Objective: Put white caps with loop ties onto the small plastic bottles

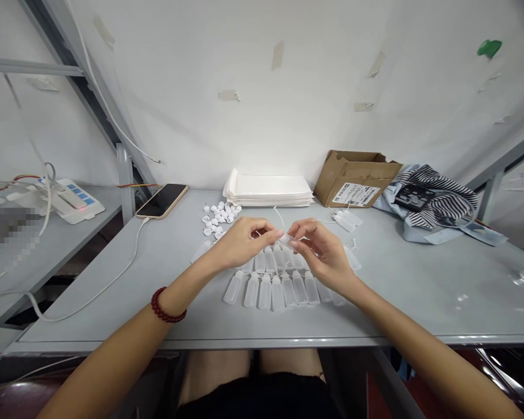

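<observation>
Over the desk's middle, my right hand (pixel 321 250) pinches a small translucent plastic bottle (pixel 287 239) between thumb and fingers. My left hand (pixel 247 241) is closed, its thumb and fingertips meeting at the end of that same bottle. A thin white strip (pixel 280 217) sticks up above the fingertips; whether it is joined to the bottle is unclear. Beneath the hands lie two rough rows of similar bottles (pixel 265 293), several with white strings at their necks. A loose pile of small white caps (pixel 218 215) sits beyond my left hand.
Behind the hands are a stack of white sheets (pixel 268 189) and an open cardboard box (pixel 353 180). More bottles (pixel 348 220) lie before the box. A striped cloth bag (pixel 436 201) rests at right. At left, a phone (pixel 162 201) is plugged into a white cable (pixel 126 273).
</observation>
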